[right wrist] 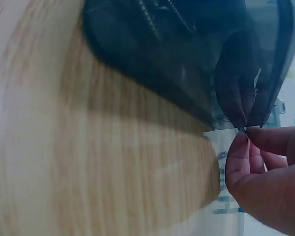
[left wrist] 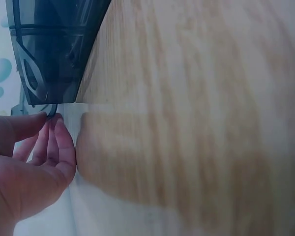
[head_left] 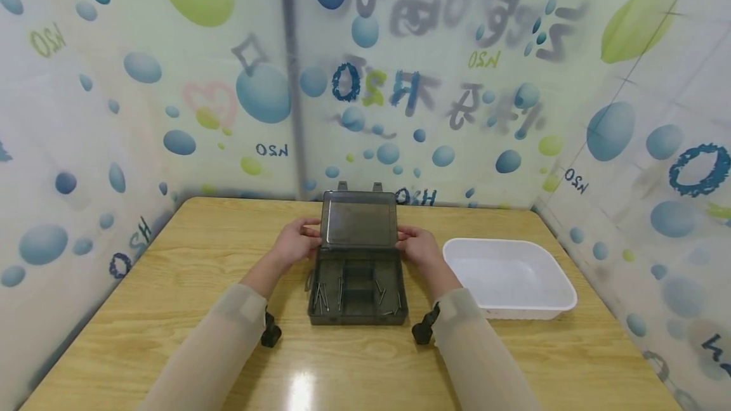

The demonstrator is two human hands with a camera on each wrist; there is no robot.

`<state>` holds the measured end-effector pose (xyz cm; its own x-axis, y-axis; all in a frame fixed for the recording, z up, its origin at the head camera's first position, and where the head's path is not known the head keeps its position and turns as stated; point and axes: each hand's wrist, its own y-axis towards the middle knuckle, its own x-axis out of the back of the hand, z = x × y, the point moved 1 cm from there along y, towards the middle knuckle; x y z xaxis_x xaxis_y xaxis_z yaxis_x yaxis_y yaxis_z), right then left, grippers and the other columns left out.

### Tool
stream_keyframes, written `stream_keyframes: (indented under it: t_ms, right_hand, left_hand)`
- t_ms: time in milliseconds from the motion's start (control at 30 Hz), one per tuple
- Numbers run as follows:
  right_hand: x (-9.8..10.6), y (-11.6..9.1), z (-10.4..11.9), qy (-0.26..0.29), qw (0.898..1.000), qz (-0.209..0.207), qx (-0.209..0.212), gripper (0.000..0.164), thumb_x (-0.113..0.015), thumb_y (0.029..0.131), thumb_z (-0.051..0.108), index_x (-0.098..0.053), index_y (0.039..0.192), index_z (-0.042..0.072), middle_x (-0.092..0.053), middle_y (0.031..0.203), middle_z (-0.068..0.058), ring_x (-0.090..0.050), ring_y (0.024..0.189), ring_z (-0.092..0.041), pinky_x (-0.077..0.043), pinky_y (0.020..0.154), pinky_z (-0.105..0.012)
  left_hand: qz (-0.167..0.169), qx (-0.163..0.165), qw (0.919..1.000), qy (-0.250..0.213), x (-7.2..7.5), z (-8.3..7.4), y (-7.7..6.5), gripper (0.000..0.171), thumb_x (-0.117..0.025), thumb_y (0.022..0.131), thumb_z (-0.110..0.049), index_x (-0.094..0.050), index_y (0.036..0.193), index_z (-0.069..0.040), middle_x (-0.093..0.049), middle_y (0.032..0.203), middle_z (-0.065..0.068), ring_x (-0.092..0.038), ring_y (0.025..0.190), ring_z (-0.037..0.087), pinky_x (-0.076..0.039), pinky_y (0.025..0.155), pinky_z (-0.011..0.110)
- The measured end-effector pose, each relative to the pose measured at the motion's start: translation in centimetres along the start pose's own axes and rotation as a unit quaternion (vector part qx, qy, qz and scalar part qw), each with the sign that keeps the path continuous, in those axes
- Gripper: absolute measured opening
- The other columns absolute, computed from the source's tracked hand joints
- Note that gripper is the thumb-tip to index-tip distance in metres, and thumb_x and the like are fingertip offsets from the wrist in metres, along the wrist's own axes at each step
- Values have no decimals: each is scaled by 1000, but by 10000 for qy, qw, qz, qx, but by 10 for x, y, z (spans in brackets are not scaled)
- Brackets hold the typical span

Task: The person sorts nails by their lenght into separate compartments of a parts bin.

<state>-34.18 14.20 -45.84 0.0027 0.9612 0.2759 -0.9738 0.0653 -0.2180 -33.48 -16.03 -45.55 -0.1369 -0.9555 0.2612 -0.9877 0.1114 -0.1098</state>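
Note:
A dark see-through plastic case lies on the table with its lid raised at the back. Screws or similar thin metal pieces lie in several of its compartments. My left hand pinches the lid's left edge between thumb and fingers. On the opposite side, my right hand pinches the lid's right edge. The left wrist view shows the case's side wall with the fingertips right at the lid's edge. In the right wrist view, thumb and forefinger meet at a thin dark edge.
A white plastic basin stands on the wooden table, to the right of the case. Behind the table hangs a patterned curtain, close to its back edge. Dark wrist devices sit below both sleeves.

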Motion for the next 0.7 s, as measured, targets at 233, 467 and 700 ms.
stream_keyframes:
  t_ms: [233,467,700]
  right_hand:
    - [0,-4,3,96,9999,-43,74,53,-63,103,-5,-62,154,9,-66,143,-22,-66,122,-32,-56,102,-41]
    - [0,-7,8,566,9981,-49,245,46,-62,105,-4,-62,150,4,-65,141,-24,-67,111,-26,-58,97,-39]
    - [4,-9,15,973,9943,32,439,41,-63,110,5,-62,150,3,-62,145,-24,-65,112,-24,-56,108,-51]
  left_hand:
    - [-62,-165,9998,105,1,0,0,52,-60,111,-3,-50,162,-4,-63,126,19,-63,90,18,-53,70,30]
    - [-194,-292,9992,176,3,-3,-2,45,-57,114,-8,-55,158,-3,-63,133,24,-65,97,20,-56,78,29]
    - [-308,-549,9980,88,5,-9,-6,42,-53,117,-19,-60,154,0,-65,140,28,-68,120,36,-59,90,39]
